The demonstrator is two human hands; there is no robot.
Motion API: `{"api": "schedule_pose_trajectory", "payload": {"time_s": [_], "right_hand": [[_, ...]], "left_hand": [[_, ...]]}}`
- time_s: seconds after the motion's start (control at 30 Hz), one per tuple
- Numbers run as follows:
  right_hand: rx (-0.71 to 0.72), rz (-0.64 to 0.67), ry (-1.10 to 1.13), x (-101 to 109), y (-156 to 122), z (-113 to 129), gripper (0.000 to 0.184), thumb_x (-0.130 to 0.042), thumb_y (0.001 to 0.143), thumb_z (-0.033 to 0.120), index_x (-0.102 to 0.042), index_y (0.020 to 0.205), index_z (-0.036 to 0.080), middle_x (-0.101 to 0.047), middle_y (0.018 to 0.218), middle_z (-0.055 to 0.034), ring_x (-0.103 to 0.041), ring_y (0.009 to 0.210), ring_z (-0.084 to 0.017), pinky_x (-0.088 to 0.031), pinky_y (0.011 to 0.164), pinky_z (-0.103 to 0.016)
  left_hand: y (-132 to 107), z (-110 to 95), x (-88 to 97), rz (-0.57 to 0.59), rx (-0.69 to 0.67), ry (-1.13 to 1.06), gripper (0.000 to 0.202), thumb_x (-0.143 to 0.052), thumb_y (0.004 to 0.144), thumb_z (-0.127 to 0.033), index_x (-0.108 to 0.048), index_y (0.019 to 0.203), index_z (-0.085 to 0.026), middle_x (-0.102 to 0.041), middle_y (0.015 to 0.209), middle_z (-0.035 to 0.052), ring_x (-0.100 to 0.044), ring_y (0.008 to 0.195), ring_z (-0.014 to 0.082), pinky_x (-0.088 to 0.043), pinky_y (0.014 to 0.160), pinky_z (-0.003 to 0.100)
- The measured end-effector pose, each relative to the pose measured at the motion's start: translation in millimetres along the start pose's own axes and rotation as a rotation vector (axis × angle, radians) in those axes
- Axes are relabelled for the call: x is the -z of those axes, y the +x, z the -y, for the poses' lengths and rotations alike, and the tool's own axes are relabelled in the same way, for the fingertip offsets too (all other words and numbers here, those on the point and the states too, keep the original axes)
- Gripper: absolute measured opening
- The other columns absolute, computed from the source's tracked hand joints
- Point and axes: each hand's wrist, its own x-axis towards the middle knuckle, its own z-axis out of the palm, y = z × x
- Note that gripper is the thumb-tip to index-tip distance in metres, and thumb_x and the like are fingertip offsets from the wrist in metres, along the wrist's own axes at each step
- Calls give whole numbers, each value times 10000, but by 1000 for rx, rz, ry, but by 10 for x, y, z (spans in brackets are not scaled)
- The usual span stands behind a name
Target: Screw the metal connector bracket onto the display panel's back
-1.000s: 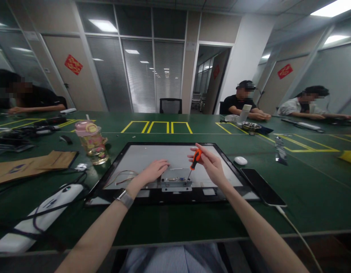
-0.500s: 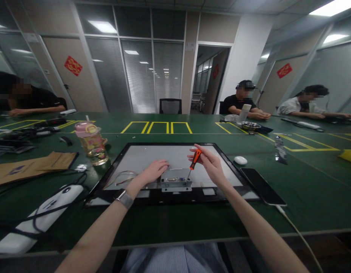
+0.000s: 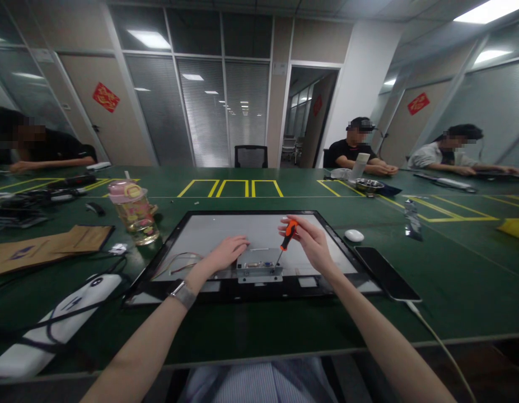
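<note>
My right hand (image 3: 310, 239) is closed around the handle of an orange and black screwdriver (image 3: 288, 234). Its shaft slants down, with the tip at the right end of a grey metal bracket (image 3: 259, 272) that carries connector ports. This bracket sits on the near part of a flat display panel (image 3: 209, 229) with a black frame, lying on the table. My left hand (image 3: 229, 252) rests on the panel just left of the bracket, fingers stretched out and holding nothing. Thin coloured wires (image 3: 175, 263) lie on the panel beside my left wrist.
A drink bottle (image 3: 133, 215), a brown paper bag (image 3: 53, 249) and a white power bank-like device (image 3: 61, 322) with black cables are on the left. Rightward lie a white oval case (image 3: 354, 235) and a cabled phone (image 3: 387, 273). Several people sit around the green table (image 3: 464, 280).
The screwdriver and my right hand have barely shifted, with the tip staying at the bracket's right end. My left hand keeps its place. The whole view has moved slightly.
</note>
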Motion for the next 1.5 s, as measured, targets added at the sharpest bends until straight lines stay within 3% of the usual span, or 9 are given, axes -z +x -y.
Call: {"api": "schedule_pose_trajectory", "payload": {"time_s": [0.27,0.43,0.53,0.7,0.8,0.93,1.1,1.33,1.5], "right_hand": [[31,-131,-145,61,24,-22,156,-643,742,317,-666,874,238,-647,864,-24,-607,798,-177,-497,771,-349],[-44,16,72,17,9,30,270,-497,846,353,-617,1056,234,-640,1060,-71,-636,876,-207,-469,865,-443],[-58,45,63,10,-1,34,302,-532,830,348,-589,1109,246,-659,1005,-59,-648,850,-200,-475,857,-447],[-37,-41,-50,65,12,-43,240,-664,735,300,-658,970,249,-661,862,-8,-620,813,-173,-488,812,-357],[-44,-76,20,60,18,-54,176,-605,787,330,-674,923,240,-664,856,-14,-621,818,-172,-484,820,-357],[-89,17,171,1,12,23,229,-545,827,358,-643,992,233,-674,983,-56,-637,893,-214,-471,859,-437],[-131,85,143,30,12,54,264,-599,792,328,-640,1036,235,-690,916,-51,-649,860,-219,-469,846,-453],[-79,-46,16,77,10,-24,182,-637,754,308,-688,914,238,-654,874,-20,-605,802,-169,-474,822,-363],[-81,74,180,5,6,67,235,-546,824,341,-649,1004,229,-654,1004,-59,-624,890,-212,-437,897,-436]], "left_hand": [[1,30,-11,0,6,0,406,-277,938,-399,-547,1174,-209,-480,1317,54,-405,1224,180,-249,1052,356],[-17,-32,23,4,27,-3,410,-274,937,-402,-539,1185,-210,-473,1324,51,-394,1232,188,-247,1053,366],[-17,-45,28,7,30,3,405,-272,939,-399,-542,1178,-214,-475,1323,48,-395,1232,191,-238,1056,380],[-1,9,-10,-3,-2,18,406,-272,941,-392,-541,1182,-205,-489,1310,54,-401,1227,181,-253,1048,355],[-1,21,-18,-4,0,18,408,-271,942,-392,-541,1183,-204,-487,1312,53,-395,1232,181,-259,1045,349],[-2,0,-5,-2,-6,21,411,-267,943,-384,-545,1178,-194,-488,1310,63,-407,1221,183,-265,1039,356],[7,-11,-1,6,12,25,405,-269,942,-384,-545,1177,-203,-479,1320,57,-406,1223,190,-257,1041,365],[1,-3,-2,10,18,17,406,-267,941,-386,-540,1183,-208,-476,1323,54,-402,1227,189,-253,1044,373],[6,8,-10,8,16,18,413,-263,940,-398,-541,1182,-211,-479,1319,56,-399,1230,193,-246,1049,381]]}}
